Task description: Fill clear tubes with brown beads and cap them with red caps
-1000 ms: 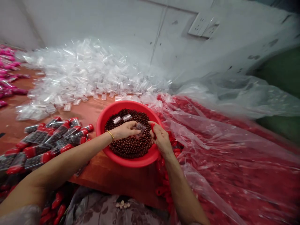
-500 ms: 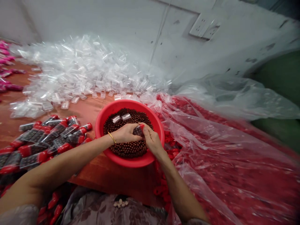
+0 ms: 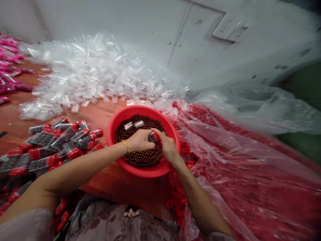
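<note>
A small clear plastic container [image 3: 151, 137] of dark beads with a red cap is between my hands, above a red basin [image 3: 109, 135]. My left hand [image 3: 140, 140] is closed around its clear body. My right hand [image 3: 168, 146] has its fingers curled over the capped end; some of its fingertips are hidden. Brown round beads [image 3: 144, 160] fill the basin below. Two clear empty containers [image 3: 133, 125] lie on top of the beads behind my left hand.
Filled, red-capped containers [image 3: 62, 135] lie heaped at the left. A pile of clear empty containers [image 3: 95, 73] stretches along the wall. Pink pieces [image 3: 10, 63] lie far left. Red caps under a plastic sheet [image 3: 240, 167] spread over the right. A socket panel [image 3: 229, 28] is on the wall.
My right hand's fingers have shifted on the container's capped end, and the container has turned slightly. The whole view has drifted, so things sit a little further right.
</note>
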`<state>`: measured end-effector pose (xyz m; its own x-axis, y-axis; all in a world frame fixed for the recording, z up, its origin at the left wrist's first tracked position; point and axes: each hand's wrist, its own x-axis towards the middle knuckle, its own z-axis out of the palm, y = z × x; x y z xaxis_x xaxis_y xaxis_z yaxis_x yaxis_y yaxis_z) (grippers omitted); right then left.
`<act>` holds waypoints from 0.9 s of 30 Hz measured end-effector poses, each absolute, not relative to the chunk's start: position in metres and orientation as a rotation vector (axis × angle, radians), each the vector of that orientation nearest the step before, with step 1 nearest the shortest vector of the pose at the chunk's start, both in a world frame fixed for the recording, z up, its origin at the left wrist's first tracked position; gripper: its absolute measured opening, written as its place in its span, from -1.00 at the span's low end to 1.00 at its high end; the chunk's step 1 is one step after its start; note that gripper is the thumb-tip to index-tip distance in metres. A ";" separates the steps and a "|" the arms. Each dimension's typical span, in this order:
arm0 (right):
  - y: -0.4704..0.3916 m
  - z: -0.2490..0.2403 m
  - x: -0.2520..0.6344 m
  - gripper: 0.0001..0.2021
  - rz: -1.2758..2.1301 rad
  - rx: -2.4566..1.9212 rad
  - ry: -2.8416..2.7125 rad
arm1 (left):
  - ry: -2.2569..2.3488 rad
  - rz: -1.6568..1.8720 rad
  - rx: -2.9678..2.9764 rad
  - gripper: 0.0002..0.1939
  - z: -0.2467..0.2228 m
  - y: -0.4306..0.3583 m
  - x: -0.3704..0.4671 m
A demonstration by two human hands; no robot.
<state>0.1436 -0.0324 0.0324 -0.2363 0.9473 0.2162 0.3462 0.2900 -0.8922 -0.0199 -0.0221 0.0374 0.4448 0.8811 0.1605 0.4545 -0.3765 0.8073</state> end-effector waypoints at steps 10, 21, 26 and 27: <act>-0.015 0.032 0.125 -0.30 1.186 -1.133 -1.331 | 1.084 0.450 2.375 -0.88 0.043 -0.033 -0.013; -0.018 0.039 0.111 -0.25 1.301 -0.964 -1.386 | 1.112 0.368 2.592 -0.83 0.042 -0.034 -0.014; -0.026 0.037 0.166 -0.54 0.963 -0.916 -1.074 | 1.289 0.716 2.486 -0.79 0.061 -0.045 -0.042; -0.029 0.031 0.187 -0.62 0.863 -1.015 -1.102 | 1.374 0.766 2.426 -0.77 0.066 -0.052 -0.058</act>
